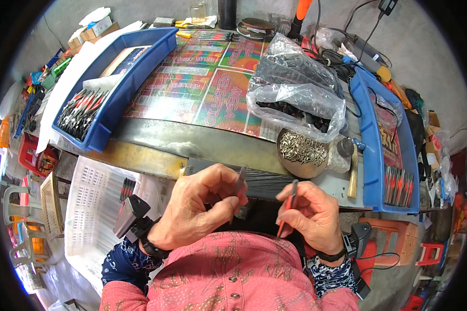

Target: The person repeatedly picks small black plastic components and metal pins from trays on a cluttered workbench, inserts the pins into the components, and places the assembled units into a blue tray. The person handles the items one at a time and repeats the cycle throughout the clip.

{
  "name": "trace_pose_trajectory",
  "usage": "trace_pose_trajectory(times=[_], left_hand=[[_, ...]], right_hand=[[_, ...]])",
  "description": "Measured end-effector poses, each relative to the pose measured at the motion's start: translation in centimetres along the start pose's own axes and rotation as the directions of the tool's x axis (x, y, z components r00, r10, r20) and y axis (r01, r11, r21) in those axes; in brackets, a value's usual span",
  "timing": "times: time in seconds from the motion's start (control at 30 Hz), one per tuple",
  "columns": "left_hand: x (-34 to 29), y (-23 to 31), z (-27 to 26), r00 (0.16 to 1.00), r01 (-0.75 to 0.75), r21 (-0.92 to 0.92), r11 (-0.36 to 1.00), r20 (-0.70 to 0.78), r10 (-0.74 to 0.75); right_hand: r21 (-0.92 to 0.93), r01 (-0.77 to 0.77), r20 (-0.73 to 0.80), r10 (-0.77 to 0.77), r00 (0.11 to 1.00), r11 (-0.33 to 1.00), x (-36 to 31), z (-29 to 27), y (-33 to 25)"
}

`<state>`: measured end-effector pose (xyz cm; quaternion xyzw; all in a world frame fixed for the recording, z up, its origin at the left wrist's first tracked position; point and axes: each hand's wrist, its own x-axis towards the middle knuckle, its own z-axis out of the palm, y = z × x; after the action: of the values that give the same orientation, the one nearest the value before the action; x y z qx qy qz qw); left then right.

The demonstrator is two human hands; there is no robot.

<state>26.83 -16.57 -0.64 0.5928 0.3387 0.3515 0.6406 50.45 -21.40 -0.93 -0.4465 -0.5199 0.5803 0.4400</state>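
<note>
My left hand (205, 205) is closed, pinching a small dark grey piece with a narrow tip (241, 181) between thumb and fingers. Its exact kind is unclear. In my right hand (316, 215), thumb and fingers grip a slim red-and-black pen-like stick (288, 208), held upright with its dark end at the top. Both hands are in front of my body, near the table's front edge, and the two pieces are apart. Beyond my right hand, a round dish (302, 170) holds many small silvery metal cylinders.
A clear plastic bag (296, 93) of black parts lies behind the dish. Blue trays with red-and-black sticks stand left (96, 136) and right (369, 181). A white plastic crate (88, 228) sits below on the left; a brush (353, 176) lies near the right tray.
</note>
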Motion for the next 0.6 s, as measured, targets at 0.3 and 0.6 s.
trace_pose_trajectory(times=[0.3,0.6], left_hand=[[-0.5,-1.7,1.3,0.996,0.087,-0.190,0.978,-0.017,-0.092],[-0.7,-3.4,2.1,0.993,0.107,-0.360,0.927,-0.008,-0.118]], right_hand=[[-0.134,0.155,0.086,-0.144,0.986,0.979,0.5,1.8,1.6],[-0.111,0.146,0.040,-0.143,0.989,0.983,-0.2,2.9,2.8]])
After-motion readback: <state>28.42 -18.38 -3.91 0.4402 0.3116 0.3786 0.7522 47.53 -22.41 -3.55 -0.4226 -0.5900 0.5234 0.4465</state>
